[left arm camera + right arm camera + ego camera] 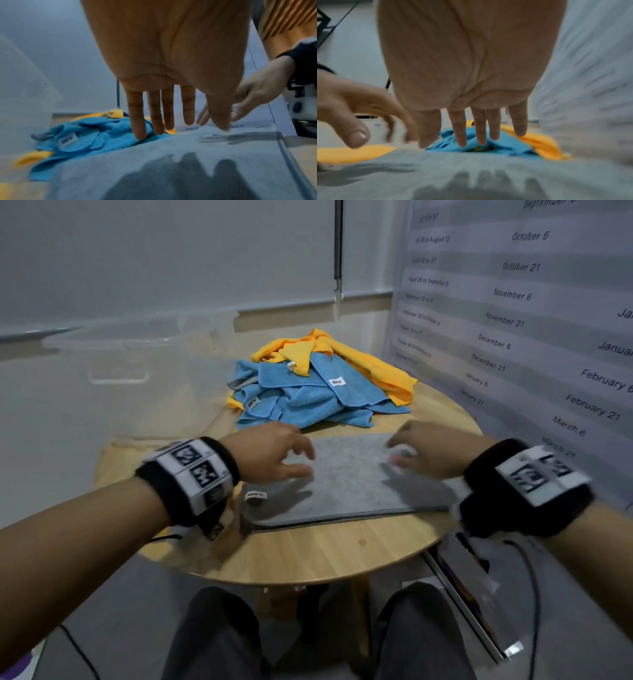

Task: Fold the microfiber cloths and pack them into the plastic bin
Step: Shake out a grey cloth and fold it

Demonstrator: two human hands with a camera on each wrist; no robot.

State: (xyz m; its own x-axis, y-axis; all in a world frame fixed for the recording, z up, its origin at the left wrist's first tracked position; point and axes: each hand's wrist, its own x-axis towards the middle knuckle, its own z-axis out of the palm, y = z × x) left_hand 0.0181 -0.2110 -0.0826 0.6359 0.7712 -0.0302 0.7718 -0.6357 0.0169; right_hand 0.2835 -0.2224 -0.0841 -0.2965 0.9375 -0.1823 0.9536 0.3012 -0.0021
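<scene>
grey cloth (346, 477): flat on the round wooden table (308, 556), folded into a rectangle, doubled edge along the near side, white tag at its near-left corner. Sits at the table's near-middle, between both hands.
left hand (274, 450): over the cloth's left end, palm down, fingers straight and slightly spread. Holds nothing. Left wrist view shows the fingers (154, 112) extended with their shadow on the grey fabric below; whether the palm is touching the cloth, can't tell.
right hand (435, 446): over the cloth's right end, palm down, fingers extended and loose, motion-blurred. Nothing gripped. Right wrist view shows the same, fingers (479, 125) straight and shadow on the cloth; contact unclear.
cloth pile (315, 385): unfolded blue and yellow cloths heaped just beyond the grey cloth, toward the far side of the table; blue mostly in front, yellow behind and to the right. A bit of grey peeks out at the pile's left.
plastic bin (137, 364): clear, far left on the table, just beside the pile. Contents can't be made out.
wrist bands: black, with marker tags, one on each wrist.
right wall: printed date chart (534, 302), right up against the table.
</scene>
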